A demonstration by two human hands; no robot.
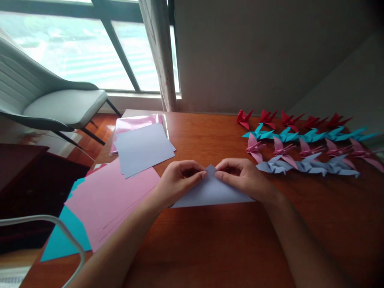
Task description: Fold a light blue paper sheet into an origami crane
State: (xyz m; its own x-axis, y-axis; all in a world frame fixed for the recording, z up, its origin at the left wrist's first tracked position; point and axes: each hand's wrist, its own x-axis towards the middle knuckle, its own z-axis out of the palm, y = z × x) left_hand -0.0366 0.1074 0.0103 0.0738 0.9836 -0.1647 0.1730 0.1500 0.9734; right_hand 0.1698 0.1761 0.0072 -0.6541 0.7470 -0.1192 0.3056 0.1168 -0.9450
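A pale lavender-blue sheet of origami paper (213,194), folded into a triangle, lies with its long edge toward me and its point away. My left hand (181,178) pinches it just left of the point, thumb on top. On the other side, my right hand (244,176) pinches it the same way, its thumb near the tip. The fingers beneath the paper are partly hidden. Right of my right hand stand folded paper cranes in rows: lavender-blue cranes (309,165), pink cranes (283,150), turquoise cranes (288,135) and red cranes (267,119).
Loose lavender-blue sheets (145,150) overlap a pink plastic packet (135,123) at the table's back left. Pink sheets (111,200) and turquoise sheets (64,236) lie nearer me, left of my forearm. A white cable (60,224) crosses the lower left. Beyond the wooden table (210,248) stands a chair (66,106).
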